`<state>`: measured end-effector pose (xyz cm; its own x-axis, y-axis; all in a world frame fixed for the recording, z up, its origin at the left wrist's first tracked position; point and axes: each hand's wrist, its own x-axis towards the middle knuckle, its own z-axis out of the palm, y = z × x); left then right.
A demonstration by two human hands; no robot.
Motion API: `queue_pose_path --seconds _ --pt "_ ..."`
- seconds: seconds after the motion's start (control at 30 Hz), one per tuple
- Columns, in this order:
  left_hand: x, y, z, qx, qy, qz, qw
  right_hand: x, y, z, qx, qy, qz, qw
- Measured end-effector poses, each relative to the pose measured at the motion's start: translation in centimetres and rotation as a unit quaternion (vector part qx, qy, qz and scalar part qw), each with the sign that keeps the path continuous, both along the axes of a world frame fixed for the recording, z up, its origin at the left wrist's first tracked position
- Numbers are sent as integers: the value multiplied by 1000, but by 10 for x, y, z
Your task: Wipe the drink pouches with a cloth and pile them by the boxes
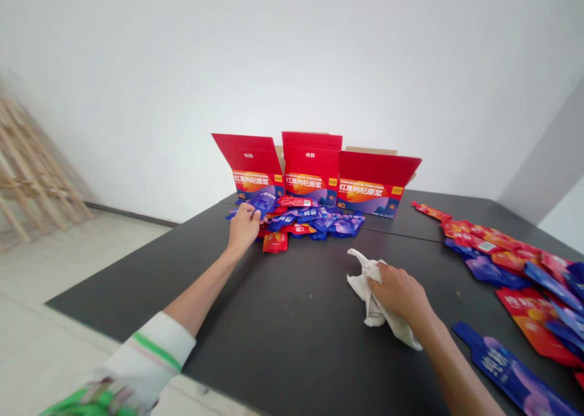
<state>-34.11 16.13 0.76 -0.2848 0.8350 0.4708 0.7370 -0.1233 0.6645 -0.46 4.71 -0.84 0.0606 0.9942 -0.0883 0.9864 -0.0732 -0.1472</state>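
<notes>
Pinching a blue foil pouch (266,202), the left hand (245,226) reaches far; the right hand (401,291) grips a white cloth (370,288); three red cardboard boxes (311,160) gape, red and blue pouches (347,225) outside.

Both hands at work around the middle box

The open middle box (311,188) stands on the dark bench (292,318) between the left box (255,176) and right box (371,191), also open. In front of it lies a red-and-blue sachet pile (319,221); left of it, the left hand (245,227) touches a blue sachet (264,203). Nearer than it, rightward, the right hand (402,291) grips a white cloth (375,309).
</notes>
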Motion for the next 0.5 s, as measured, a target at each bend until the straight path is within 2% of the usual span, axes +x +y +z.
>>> queue_pose_path --seconds 0.13,0.2,0.27,0.33,0.4,0.47,0.5 --pt "-22 11 -10 -57 46 33 997 1 0 -1 -8 7 10 1000" --pt "-22 6 -11 -54 66 35 996 2 0 1 -6 8 12 1000" --pt "-13 -3 -8 -32 87 24 995 1 -1 3 -2 6 14 1000" --pt "7 -16 -3 -7 106 -10 994 -3 -4 5 -1 0 15 1000" --pt "38 -27 5 12 124 -75 989 -10 -9 9 3 -9 20 1000" --pt "78 -34 16 21 148 -182 972 -17 -15 13 16 -12 26 999" --pt "102 -35 23 24 170 -259 951 -20 -17 15 24 -11 29 999"
